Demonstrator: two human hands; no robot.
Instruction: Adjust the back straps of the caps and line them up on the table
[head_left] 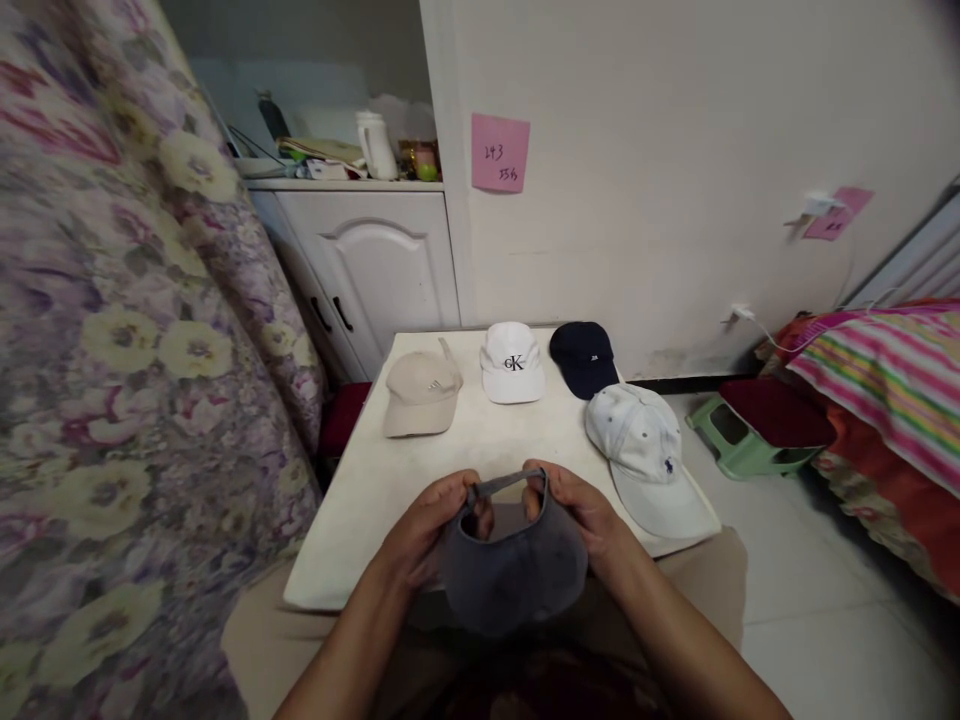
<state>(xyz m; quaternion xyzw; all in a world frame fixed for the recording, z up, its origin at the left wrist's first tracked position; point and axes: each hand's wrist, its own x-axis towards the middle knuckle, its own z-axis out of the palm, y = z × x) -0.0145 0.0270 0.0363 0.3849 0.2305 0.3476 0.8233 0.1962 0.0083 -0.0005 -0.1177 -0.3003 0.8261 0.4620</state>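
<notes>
In the head view, the left hand (424, 525) and the right hand (583, 508) are each clamped on the dark grey cap (517, 580), one at either end of its strap (510, 483). The cap is in the air at the near edge of the desk (360, 535), in front of the person's lap, with its back opening turned up and away. The strap spans that opening; whether it is fastened cannot be told under the fingers.

Four other caps already lie on the desk, brims toward the person: a beige cap (421, 392) at left with a strap end sticking up, a white cap (511, 355), a navy cap (581, 352) and, just beside it at the right edge, a pale blue cap (637, 435). The grey one alone is not yet set down, so the handling looks partway through, with work at its strap apparently in hand.

The white cap reads "CK" in large letters, over a thin line too small to read. The pale blue cap carries a dark horse-and-rider emblem; the marks on the beige and navy caps are illegible. On the wall, a pink note (500, 150) shows "243" above a less clear line.
</notes>
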